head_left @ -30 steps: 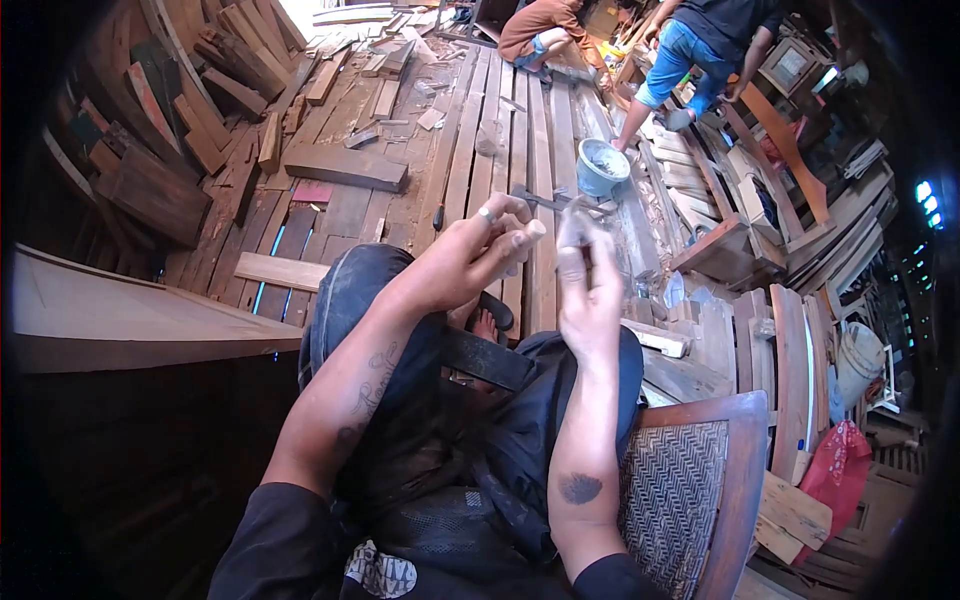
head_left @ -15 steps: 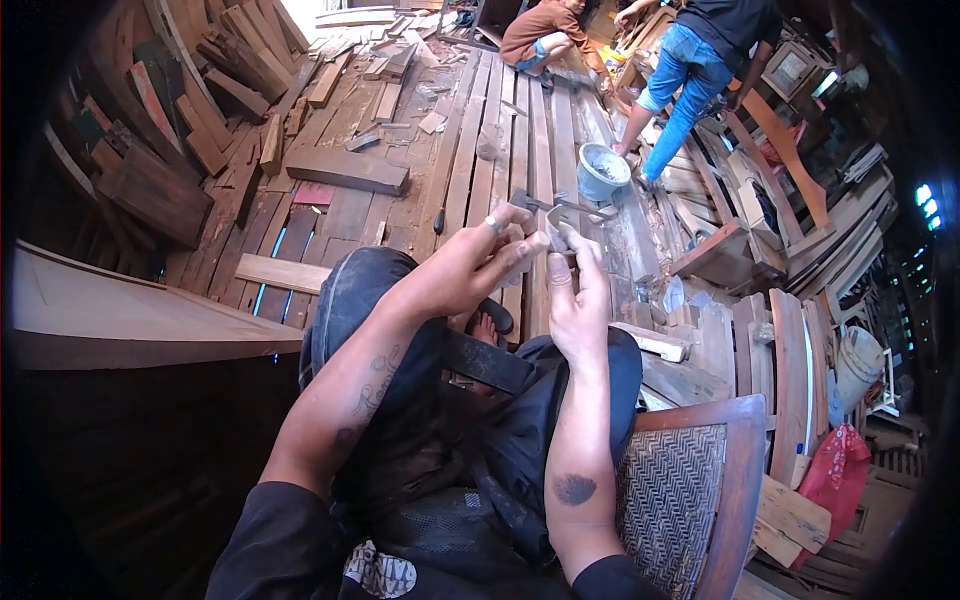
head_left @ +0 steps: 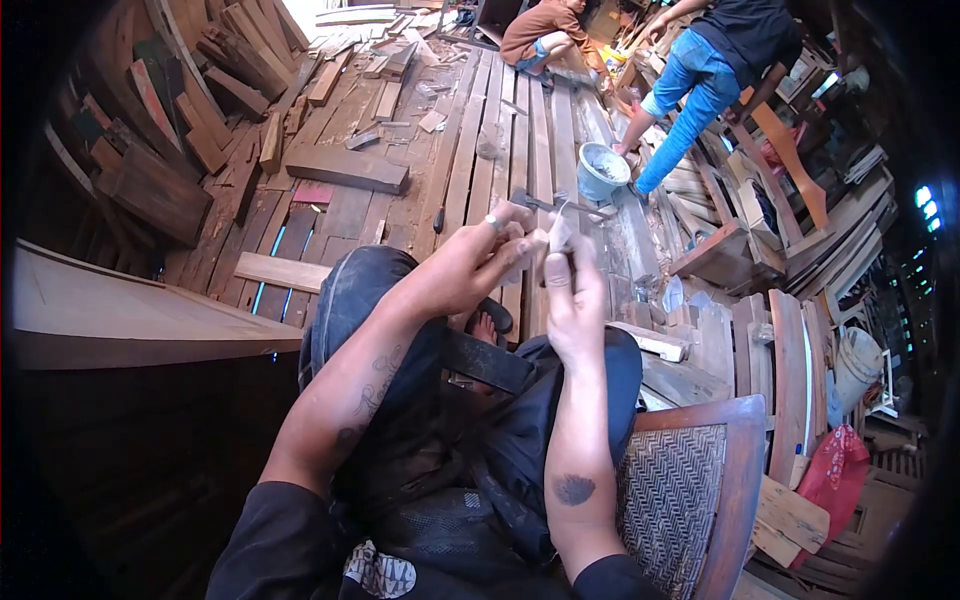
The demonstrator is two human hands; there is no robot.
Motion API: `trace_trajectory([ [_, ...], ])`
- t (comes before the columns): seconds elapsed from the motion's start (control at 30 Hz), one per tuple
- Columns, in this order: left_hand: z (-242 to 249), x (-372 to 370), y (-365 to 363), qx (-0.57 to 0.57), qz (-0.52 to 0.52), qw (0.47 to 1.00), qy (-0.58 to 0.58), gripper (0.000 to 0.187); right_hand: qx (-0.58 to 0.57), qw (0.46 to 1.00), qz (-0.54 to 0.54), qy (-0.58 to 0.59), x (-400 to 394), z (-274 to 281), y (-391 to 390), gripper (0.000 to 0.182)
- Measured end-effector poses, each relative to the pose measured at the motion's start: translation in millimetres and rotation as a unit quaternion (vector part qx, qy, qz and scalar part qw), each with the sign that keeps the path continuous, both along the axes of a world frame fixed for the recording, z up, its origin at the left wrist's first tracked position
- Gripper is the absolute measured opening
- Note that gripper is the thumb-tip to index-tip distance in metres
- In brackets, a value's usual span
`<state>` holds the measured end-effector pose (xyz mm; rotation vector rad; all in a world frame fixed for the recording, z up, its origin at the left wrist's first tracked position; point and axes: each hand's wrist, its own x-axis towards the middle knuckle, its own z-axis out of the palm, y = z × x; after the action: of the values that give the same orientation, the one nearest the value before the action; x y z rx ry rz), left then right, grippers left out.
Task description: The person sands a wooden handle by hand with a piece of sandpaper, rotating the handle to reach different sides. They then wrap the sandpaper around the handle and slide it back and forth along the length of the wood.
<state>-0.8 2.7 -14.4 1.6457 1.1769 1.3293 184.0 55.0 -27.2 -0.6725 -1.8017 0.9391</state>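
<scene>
A thin, pale, folded-looking piece [head_left: 560,228] stands up between my two hands; its kind cannot be made out. My right hand [head_left: 577,305] pinches it between thumb and fingers. Beside it, my left hand [head_left: 478,255], with a ring on one finger, has its fingers curled and its fingertips against the piece's near edge. Motion blurs both sets of fingertips. Just beyond them a dark bar-like tool [head_left: 590,211] lies on the floor, partly hidden by my hands.
I sit before a plank floor [head_left: 455,190]. A grey bucket [head_left: 604,185] stands ahead, near a person in jeans [head_left: 685,90]; another person [head_left: 540,40] crouches behind. A thick beam [head_left: 350,170] lies left. A woven-panel chair [head_left: 690,490] is at my right.
The pale piece has tilted more upright as my right fingers shifted around it. My left hand has barely moved. The person in jeans has leaned and shifted slightly.
</scene>
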Motion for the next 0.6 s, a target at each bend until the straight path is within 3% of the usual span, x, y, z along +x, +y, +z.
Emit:
trace_trajectory([
  [0.03,1,0,0,-0.009,0.003,1.000,-0.016,0.030,0.020,0.999,0.000,-0.029,1,-3,2,0.044],
  [0.17,4,3,-2,0.002,-0.008,1.000,0.028,0.030,0.039,0.998,-0.020,0.045,1,27,-6,0.045],
  [0.27,-2,3,2,0.016,0.001,0.998,0.053,0.029,0.080,0.996,-0.034,0.006,-3,11,1,0.044],
  [0.4,1,5,-1,0.001,0.005,1.000,0.001,0.028,0.013,1.000,-0.024,0.004,7,15,0,0.045],
  [0.43,-2,4,1,-0.010,-0.003,0.999,0.036,0.029,-0.018,0.997,-0.008,0.074,5,17,1,0.044],
  [0.53,-3,6,2,0.013,-0.004,0.998,0.055,0.028,0.043,0.999,-0.015,0.030,3,13,2,0.042],
  [0.6,0,5,-1,-0.004,-0.010,1.000,0.011,0.028,0.012,1.000,-0.022,-0.012,4,8,1,0.043],
])
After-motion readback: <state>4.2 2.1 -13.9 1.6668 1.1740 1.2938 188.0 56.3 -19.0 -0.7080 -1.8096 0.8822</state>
